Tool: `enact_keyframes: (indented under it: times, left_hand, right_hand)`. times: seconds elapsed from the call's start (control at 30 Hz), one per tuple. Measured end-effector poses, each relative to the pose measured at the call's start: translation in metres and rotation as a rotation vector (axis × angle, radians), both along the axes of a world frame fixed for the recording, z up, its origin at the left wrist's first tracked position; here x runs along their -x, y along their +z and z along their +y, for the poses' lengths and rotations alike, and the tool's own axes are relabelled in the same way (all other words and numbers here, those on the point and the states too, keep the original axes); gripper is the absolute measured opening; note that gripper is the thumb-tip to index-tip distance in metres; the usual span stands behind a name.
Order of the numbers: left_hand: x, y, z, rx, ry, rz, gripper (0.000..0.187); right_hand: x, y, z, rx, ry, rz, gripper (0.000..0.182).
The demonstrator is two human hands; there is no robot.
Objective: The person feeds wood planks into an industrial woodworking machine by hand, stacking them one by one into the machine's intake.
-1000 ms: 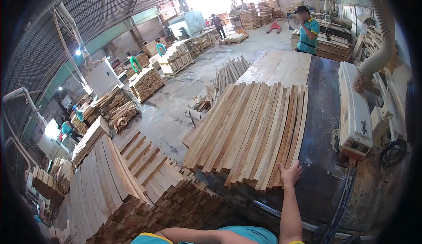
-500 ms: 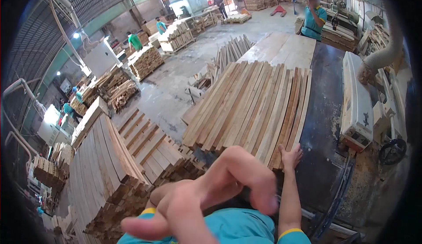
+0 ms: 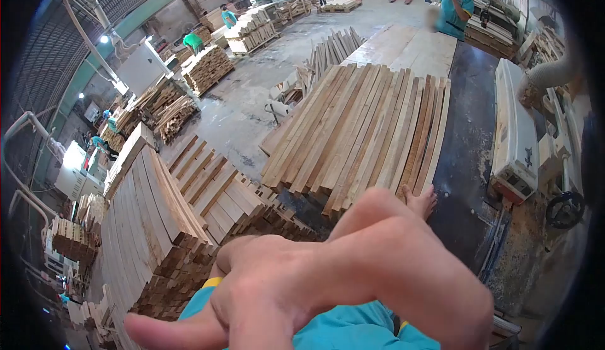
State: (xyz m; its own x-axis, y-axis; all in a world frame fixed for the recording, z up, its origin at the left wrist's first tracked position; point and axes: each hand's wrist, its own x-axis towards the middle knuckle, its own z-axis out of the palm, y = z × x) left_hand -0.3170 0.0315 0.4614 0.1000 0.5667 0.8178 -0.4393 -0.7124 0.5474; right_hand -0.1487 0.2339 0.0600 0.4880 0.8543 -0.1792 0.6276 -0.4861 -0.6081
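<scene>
My left hand (image 3: 328,274) is raised close to the camera and looks large. Its fingers are bent and spread apart, with nothing visible between them. Beyond it, my right hand (image 3: 421,202) rests at the near right corner of a row of wooden strips (image 3: 359,135). Its thumb touches the strip ends and its other fingers spread along the right side; the left hand covers its wrist and forearm. The strips lie side by side, lengthwise, on a dark machine table (image 3: 469,110), their near ends uneven.
Stacked boards (image 3: 138,211) and a slatted pile (image 3: 217,192) stand at my left. A white machine housing (image 3: 513,123) with a black handwheel (image 3: 564,209) is on the right. A person (image 3: 452,12) stands beyond the table's far end. Other workers are farther back on the left.
My left hand has come nearer the camera and extends farther right, now covering much of my right arm. The view has tilted down slightly. My right hand stays at the strip ends.
</scene>
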Motion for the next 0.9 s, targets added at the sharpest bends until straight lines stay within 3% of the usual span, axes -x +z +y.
enact_keyframes:
  times: [0.63,0.83,0.87,0.9]
  left_hand:
    - [0.011,0.01,-0.011,0.089,0.282,0.202,0.047]
    - [0.009,0.041,-0.015,0.074,0.359,0.292,0.047]
    - [0.017,0.062,-0.027,0.321,0.309,0.575,0.045]
    - [0.016,0.062,-0.026,0.324,0.312,0.578,0.045]
  right_hand:
    - [0.001,-0.011,0.003,-0.029,0.009,-0.034,0.112]
    - [-0.002,0.002,0.002,-0.016,0.029,-0.011,0.112]
    - [-0.003,0.004,0.002,-0.016,0.047,0.007,0.112]
    - [-0.004,0.004,0.002,-0.012,0.067,0.022,0.112]
